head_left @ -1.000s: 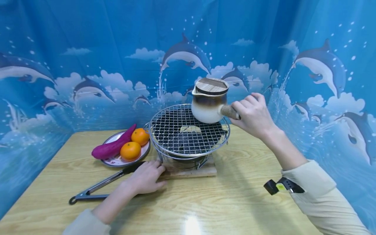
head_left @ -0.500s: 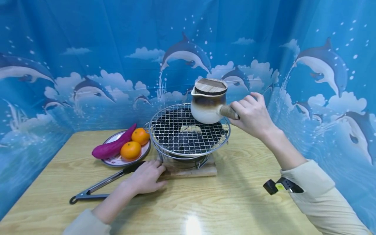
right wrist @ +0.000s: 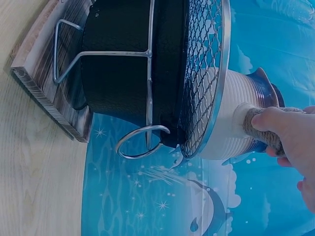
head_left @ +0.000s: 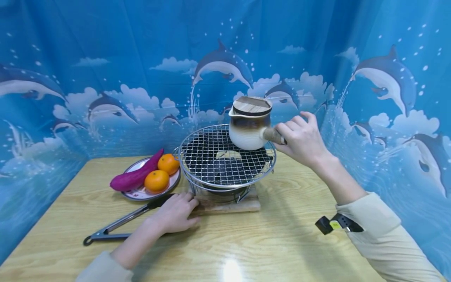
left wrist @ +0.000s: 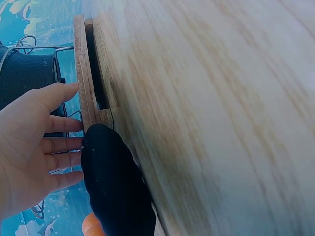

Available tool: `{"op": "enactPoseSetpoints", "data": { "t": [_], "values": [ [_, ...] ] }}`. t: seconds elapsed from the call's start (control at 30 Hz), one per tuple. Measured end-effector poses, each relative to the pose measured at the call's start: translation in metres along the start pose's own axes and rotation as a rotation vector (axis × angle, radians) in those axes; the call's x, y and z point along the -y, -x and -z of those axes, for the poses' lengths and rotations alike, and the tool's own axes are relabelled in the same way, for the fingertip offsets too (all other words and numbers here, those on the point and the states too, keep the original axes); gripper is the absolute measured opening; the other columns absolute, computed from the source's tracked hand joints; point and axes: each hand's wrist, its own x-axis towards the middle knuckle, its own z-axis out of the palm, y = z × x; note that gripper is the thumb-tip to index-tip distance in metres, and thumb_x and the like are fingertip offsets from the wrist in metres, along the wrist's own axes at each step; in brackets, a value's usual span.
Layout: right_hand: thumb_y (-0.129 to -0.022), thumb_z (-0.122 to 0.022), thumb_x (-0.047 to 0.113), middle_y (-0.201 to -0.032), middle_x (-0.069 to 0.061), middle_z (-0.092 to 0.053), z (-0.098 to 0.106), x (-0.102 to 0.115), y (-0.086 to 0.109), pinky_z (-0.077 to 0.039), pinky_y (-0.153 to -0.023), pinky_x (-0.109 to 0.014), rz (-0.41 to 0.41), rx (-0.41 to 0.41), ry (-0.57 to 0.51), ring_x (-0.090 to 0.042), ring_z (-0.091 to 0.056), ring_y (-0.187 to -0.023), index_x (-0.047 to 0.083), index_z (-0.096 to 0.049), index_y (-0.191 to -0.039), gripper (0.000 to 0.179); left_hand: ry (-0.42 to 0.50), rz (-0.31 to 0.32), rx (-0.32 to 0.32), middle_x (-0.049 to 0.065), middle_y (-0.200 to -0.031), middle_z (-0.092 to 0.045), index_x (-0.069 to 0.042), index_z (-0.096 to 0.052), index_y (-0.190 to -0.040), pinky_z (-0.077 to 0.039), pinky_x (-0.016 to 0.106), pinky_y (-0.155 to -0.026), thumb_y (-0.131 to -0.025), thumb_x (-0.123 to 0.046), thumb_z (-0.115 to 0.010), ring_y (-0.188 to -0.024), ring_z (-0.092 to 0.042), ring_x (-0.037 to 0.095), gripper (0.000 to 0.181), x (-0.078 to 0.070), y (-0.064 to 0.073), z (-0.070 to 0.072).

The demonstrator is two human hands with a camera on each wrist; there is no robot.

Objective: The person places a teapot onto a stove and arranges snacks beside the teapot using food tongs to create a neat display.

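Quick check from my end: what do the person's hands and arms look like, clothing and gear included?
The left hand and right hand are ungloved. Pale beige long sleeves end above the wrists; the right sleeve carries a black strap with a yellow-green patch and small black block.

Honestly can't read any text anywhere here. Closest thing is the little yellow-green label (head_left: 335,225) on the black strap (head_left: 349,223) at the right sleeve (head_left: 374,221), but whatever's on it is way too tiny to make out. The plate (head_left: 173,181) has small red marks (head_left: 136,194) near its front edge too, can't tell if they're characters or just decoration.
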Motion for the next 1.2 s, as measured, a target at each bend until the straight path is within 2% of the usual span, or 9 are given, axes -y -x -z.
{"op": "enactPoseSetpoints", "data": {
  "t": [0.47,0.97,1.2],
  "values": [
    [-0.065,-0.079,0.017,-0.073,-0.014,-0.065,-0.0034,0.0020,-0.0008,-0.037,-0.084,-0.060,0.016,-0.040,0.022,-0.032,-0.056,-0.069,0.003,-0.063,-0.084,0.028,0.029,0.014,0.014,0.005,-0.085,-0.053,-0.007,-0.062,-0.091,-0.044,0.040,-0.069,-0.078,-0.038,-0.069,-0.079,-0.053,0.025,0.035,-0.0016,0.0005,0.0009],
    [-0.063,-0.081,0.015,-0.073,-0.014,-0.065,-0.0028,0.0036,-0.0020,-0.037,-0.084,-0.060,0.020,-0.065,0.040,-0.033,-0.056,-0.069,0.003,-0.064,-0.085,0.031,0.023,0.021,0.015,0.006,-0.085,-0.053,-0.007,-0.062,-0.092,-0.044,0.040,-0.069,-0.078,-0.040,-0.068,-0.079,-0.053,0.025,0.037,0.0004,-0.0006,0.0020],
    [-0.061,-0.080,0.013,-0.072,-0.014,-0.065,-0.0039,0.0044,-0.0012,-0.039,-0.082,-0.058,0.021,-0.071,0.044,-0.033,-0.056,-0.069,0.003,-0.065,-0.085,0.030,0.028,0.007,0.018,0.006,-0.084,-0.052,-0.006,-0.062,-0.092,-0.044,0.040,-0.068,-0.079,-0.040,-0.068,-0.078,-0.052,0.025,0.037,0.0004,0.0004,0.0004]
  ]
}}
